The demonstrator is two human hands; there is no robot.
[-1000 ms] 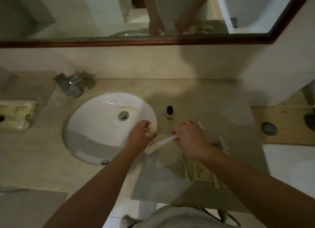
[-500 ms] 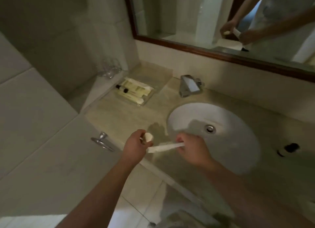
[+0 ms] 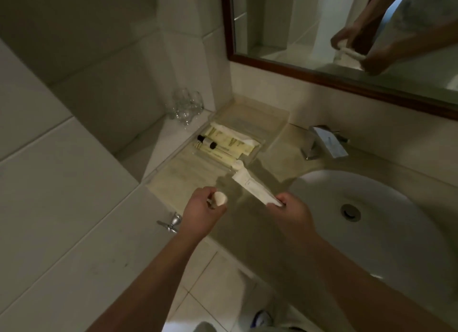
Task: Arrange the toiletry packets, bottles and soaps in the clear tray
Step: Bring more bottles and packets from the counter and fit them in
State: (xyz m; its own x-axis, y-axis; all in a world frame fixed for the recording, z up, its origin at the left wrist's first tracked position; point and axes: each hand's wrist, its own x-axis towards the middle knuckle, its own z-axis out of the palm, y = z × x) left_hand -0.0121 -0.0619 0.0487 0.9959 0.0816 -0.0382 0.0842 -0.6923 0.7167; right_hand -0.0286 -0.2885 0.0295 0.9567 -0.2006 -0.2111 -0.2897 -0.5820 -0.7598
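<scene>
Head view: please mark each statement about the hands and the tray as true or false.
1. The right hand holds a white packet. True.
2. The left hand is empty. False: it holds a small round soap.
3. The clear tray already has two black-capped bottles in it. True.
4. The tray sits inside the sink. False: it sits on the counter, beside the tap.
5. Drinking glasses stand behind the tray. True.

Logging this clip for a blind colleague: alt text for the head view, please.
The right hand holds a white packet toward the clear tray of toiletries beside the sink. The left hand grips a small round soap.
</scene>
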